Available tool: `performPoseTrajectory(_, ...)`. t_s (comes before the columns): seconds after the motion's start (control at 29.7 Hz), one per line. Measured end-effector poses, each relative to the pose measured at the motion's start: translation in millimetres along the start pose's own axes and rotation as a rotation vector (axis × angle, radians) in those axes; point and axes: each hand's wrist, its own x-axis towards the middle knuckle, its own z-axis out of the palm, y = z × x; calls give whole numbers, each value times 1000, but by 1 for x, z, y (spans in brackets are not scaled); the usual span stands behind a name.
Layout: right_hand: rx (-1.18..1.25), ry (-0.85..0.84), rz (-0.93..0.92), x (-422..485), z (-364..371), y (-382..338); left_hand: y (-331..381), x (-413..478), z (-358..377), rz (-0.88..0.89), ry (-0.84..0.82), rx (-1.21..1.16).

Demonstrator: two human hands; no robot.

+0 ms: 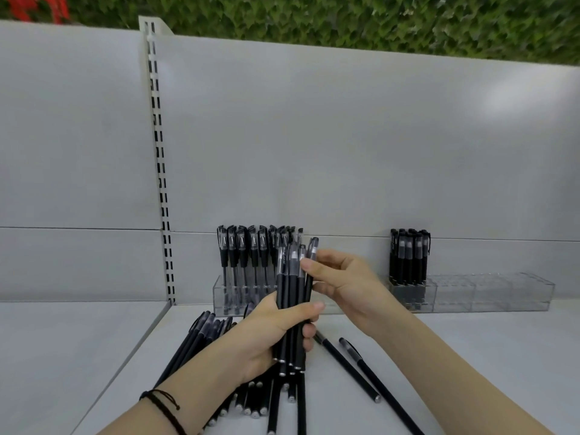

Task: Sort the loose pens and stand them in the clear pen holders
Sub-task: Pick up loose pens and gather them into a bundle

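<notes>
My left hand [270, 334] grips an upright bundle of black pens [292, 290] above the shelf. My right hand [342, 287] pinches the rightmost pen of that bundle near its cap. Under my left forearm lies a pile of loose black pens [201, 337], and two more loose pens [351, 368] lie to the right of it. A clear pen holder [219, 293] at the back holds a row of clear-barrelled black pens [244, 249]. Further right, a long clear pen holder [489, 293] has several black pens [408, 259] standing at its left end.
The white shelf [470, 356] runs left and right, with a seam to a neighbouring shelf [62, 356] on the left. A grey back panel [314, 136] and a slotted upright [160, 171] stand behind. Green foliage shows above the panel.
</notes>
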Motion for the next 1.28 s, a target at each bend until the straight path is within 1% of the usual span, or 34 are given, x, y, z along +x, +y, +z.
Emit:
performPoseTrajectory(0.07, -115, 0, -27, -1, -1, -1, -1, -1, 0, 10, -9, 3)
performPoseTrajectory(0.13, -160, 25, -52, 0, -4, -2, -2, -1, -2, 25, -5, 5)
performPoseTrajectory(0.2, -201, 36, -53, 0, -10, -3, -1, 0, -4, 51, 34, 13)
performPoseTrajectory(0.24, -278, 20, -45, 0, -14, -5, 0, 1, -5, 67, 73, 17)
performPoseTrajectory(0.27, -409, -16, -26, -1, -19, -6, 0, 2, -6, 82, 110, 10)
performPoseTrajectory(0.34, -737, -127, 67, -1, -29, -7, 3, 3, -7, 98, 158, -35)
performPoseTrajectory(0.4, -1005, -219, 213, -4, -38, -8, 5, 3, -8, 100, 181, -76)
performPoseTrajectory(0.5, -1191, -287, 397, -7, -42, -9, 4, 2, -8, 75, 191, -60)
performPoseTrajectory(0.61, -1283, -334, 491, -7, -41, -8, 2, 3, -8, 62, 187, -35)
performPoseTrajectory(0.71, -1316, -353, 519, -6, -38, -2, 2, 3, -10, 53, 185, -31)
performPoseTrajectory(0.81, -1256, -307, 472, -3, -35, 5, 1, 3, -10, 42, 169, -16)
performPoseTrajectory(0.94, -1179, -199, 304, 0, -32, 15, 1, 2, -10, 45, 164, 0)
performPoseTrajectory(1.01, -1168, -169, 281, 0, -30, 18, 2, 2, -10, 39, 169, 1)
performPoseTrajectory(1.14, -1250, -134, 375, -1, -33, 16, 1, 4, -11, 40, 189, -25)
performPoseTrajectory(1.28, -1283, -156, 407, 0, -33, 15, 0, 4, -10, 20, 194, -17)
